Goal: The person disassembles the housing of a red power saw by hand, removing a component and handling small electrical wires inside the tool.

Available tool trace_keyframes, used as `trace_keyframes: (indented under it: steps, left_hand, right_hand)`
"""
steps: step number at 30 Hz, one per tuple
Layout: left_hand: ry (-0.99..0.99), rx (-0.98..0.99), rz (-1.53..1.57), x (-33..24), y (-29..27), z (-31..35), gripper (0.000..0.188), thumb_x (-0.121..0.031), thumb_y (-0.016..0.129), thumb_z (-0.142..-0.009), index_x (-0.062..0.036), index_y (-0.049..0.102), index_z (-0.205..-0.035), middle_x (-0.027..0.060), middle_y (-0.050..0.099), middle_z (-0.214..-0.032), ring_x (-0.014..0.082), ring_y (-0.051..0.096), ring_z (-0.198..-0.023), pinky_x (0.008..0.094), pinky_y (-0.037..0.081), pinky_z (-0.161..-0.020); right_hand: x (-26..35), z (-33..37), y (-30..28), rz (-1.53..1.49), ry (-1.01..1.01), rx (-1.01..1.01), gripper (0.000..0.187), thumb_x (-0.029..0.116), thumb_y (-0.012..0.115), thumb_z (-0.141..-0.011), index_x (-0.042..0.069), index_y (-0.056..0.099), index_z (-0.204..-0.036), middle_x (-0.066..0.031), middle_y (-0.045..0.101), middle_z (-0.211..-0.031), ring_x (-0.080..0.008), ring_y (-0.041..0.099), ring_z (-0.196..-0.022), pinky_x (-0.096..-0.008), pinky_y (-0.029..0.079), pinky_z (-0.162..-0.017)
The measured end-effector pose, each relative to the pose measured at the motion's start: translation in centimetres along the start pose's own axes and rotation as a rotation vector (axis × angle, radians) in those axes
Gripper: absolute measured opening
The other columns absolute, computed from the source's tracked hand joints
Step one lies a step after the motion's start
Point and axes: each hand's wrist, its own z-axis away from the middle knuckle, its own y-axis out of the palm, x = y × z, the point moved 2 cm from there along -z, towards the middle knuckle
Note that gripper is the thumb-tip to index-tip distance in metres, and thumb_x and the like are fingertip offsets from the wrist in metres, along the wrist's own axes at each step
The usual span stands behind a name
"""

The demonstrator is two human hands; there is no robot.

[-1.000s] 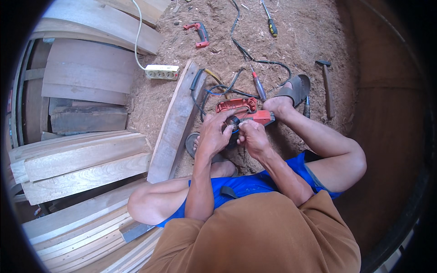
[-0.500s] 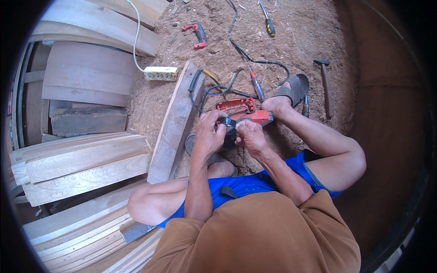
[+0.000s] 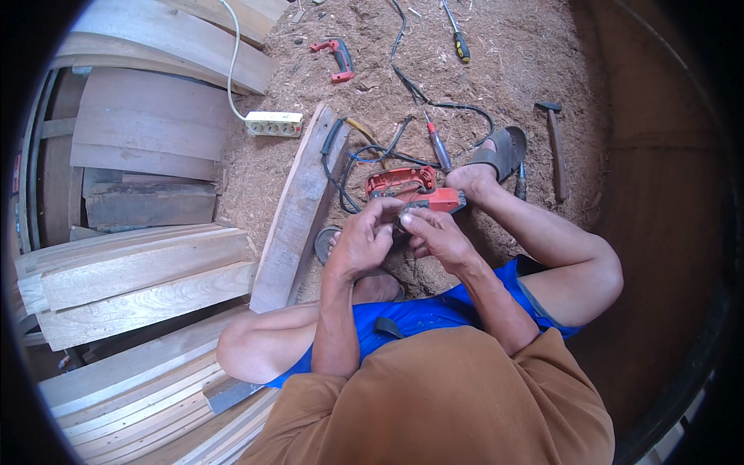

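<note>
Pinches a small dark part (image 3: 399, 223) with both the left hand (image 3: 366, 235) and the right hand (image 3: 439, 235), mostly covering it from view. Holds it just beside the red tool body (image 3: 443, 200), above the sawdust-strewn floor (image 3: 515, 74). Sits with folded legs (image 3: 546, 221) between a wooden plank (image 3: 294, 211) on the left and a hammer (image 3: 556, 151) on the right.
</note>
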Motion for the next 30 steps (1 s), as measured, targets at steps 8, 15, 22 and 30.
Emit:
trace_keyframes:
  steps: [8, 15, 22, 30]
  left_hand:
    - [-0.314, -0.073, -0.210, 3.0, 0.3, -1.7, 0.025, -0.012, 0.051, -0.101, -0.0012, 0.068, -0.116, 0.0172, 0.073, -0.106, 0.0216, 0.070, -0.108, 0.0375, 0.054, -0.092]
    - [-0.214, 0.208, -0.438, 2.4, 1.3, -2.4, 0.034, -0.029, 0.057, -0.098, -0.0010, 0.075, -0.103, 0.0204, 0.073, -0.099, 0.0383, 0.070, -0.096, 0.0459, 0.053, -0.087]
    - [-0.384, 0.218, -0.234, 4.3, 1.7, -2.5, 0.024, -0.020, 0.064, -0.096, 0.0015, 0.074, -0.100, 0.0070, 0.072, -0.082, 0.0129, 0.064, -0.076, 0.0333, 0.052, -0.072]
    - [-0.375, 0.218, -0.290, 3.9, 1.8, -2.5, 0.023, -0.020, 0.063, -0.096, 0.0010, 0.072, -0.092, 0.0043, 0.067, -0.078, 0.0119, 0.059, -0.073, 0.0329, 0.049, -0.068]
  right_hand:
    - [-0.4, 0.9, -0.2, 0.341, -0.058, 0.057, 0.017, 0.021, 0.064, -0.096, 0.005, 0.065, -0.090, 0.0052, 0.052, -0.072, -0.0042, 0.046, -0.063, -0.0245, 0.036, -0.055]
    - [-0.7, 1.2, -0.7, 0.381, -0.070, 0.109, 0.027, 0.025, 0.062, -0.094, -0.001, 0.064, -0.085, 0.0002, 0.055, -0.072, -0.0093, 0.049, -0.068, -0.0321, 0.040, -0.060]
    - [-0.8, 1.2, -0.7, 0.488, -0.045, 0.144, 0.031, 0.029, 0.064, -0.097, -0.001, 0.069, -0.094, -0.0010, 0.061, -0.077, -0.0085, 0.054, -0.067, -0.0283, 0.044, -0.061]
    - [-1.3, 1.2, -1.3, 0.318, 0.014, 0.099, 0.023, 0.021, 0.064, -0.095, -0.001, 0.068, -0.091, -0.0007, 0.058, -0.073, -0.0097, 0.053, -0.065, -0.0296, 0.043, -0.060]
